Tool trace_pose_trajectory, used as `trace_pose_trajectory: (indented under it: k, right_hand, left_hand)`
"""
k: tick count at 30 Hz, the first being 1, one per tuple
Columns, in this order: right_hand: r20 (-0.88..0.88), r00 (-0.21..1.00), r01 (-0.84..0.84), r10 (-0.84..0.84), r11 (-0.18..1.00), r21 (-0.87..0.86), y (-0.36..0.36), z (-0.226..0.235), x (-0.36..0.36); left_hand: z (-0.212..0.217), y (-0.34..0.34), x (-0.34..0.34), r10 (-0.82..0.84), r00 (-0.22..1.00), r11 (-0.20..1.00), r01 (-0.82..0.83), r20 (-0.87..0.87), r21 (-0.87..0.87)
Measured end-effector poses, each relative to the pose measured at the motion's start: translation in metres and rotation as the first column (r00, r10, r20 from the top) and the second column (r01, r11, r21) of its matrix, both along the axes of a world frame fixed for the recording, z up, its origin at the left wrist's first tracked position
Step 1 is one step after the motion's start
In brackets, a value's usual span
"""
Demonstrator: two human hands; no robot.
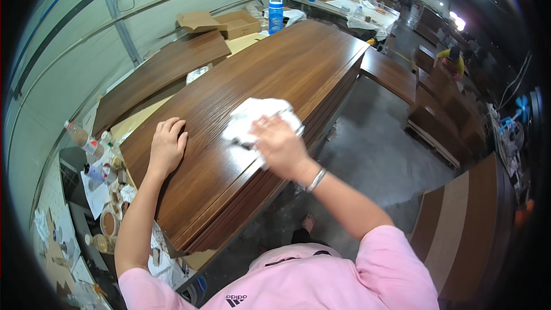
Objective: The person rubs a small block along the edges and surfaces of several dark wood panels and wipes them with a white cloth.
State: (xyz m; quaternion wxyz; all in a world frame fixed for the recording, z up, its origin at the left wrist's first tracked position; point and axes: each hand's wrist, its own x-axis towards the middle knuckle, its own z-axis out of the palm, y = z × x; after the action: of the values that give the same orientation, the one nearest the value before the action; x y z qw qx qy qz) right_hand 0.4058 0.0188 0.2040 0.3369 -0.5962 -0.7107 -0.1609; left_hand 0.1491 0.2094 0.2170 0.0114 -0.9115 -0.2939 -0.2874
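A stack of brown wood-grain panels (298, 63) lies in front of me, its glossy top running away to the upper right. On that top is a crumpled white cloth (248, 116). My right hand (281, 148), slightly blurred, presses on the cloth and holds it near the panel's right edge. To the left, my left hand (167, 146) rests on the top panel with its fingers spread and nothing in them. The fingertips of the right hand are partly lost in the cloth's folds.
Left of the stack stand a plastic bottle (84, 138), a tape roll (109, 221) and other clutter. A blue bottle (275, 16) and cardboard boxes (238, 24) are at the far end. More panels (459, 229) stand at right; a person in yellow (451, 62) is beyond.
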Motion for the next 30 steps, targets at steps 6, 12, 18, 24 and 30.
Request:
trace_pose_trajectory:
  k: [6, 12, 18, 24, 30]
  right_hand:
    - [-0.045, 0.943, 0.325, -0.331, 0.940, -0.106, 0.014, -0.006, 0.117]
    - [-0.139, 0.933, -0.312, 0.331, 0.940, 0.141, -0.009, -0.013, -0.053]
    - [-0.153, 0.978, -0.119, 0.142, 0.981, 0.151, 0.010, -0.020, 0.055]
    - [-0.202, 0.936, 0.324, -0.287, 0.928, 0.184, 0.018, -0.037, 0.265]
    - [-0.298, 0.907, 0.374, -0.297, 0.894, 0.247, 0.022, -0.003, 0.308]
  left_hand:
    - [0.001, 0.001, -0.001, -0.014, 1.000, 0.999, 0.015, 0.019, -0.047]
    - [0.009, -0.003, 0.001, -0.013, 0.999, 0.997, 0.011, -0.035, -0.078]
    - [0.010, -0.004, -0.010, 0.043, 0.996, 0.987, -0.054, -0.075, -0.154]
    - [0.009, -0.004, -0.002, 0.067, 0.994, 0.976, -0.082, -0.081, -0.203]
    - [0.004, 0.006, -0.015, 0.094, 0.986, 0.947, -0.132, -0.139, -0.294]
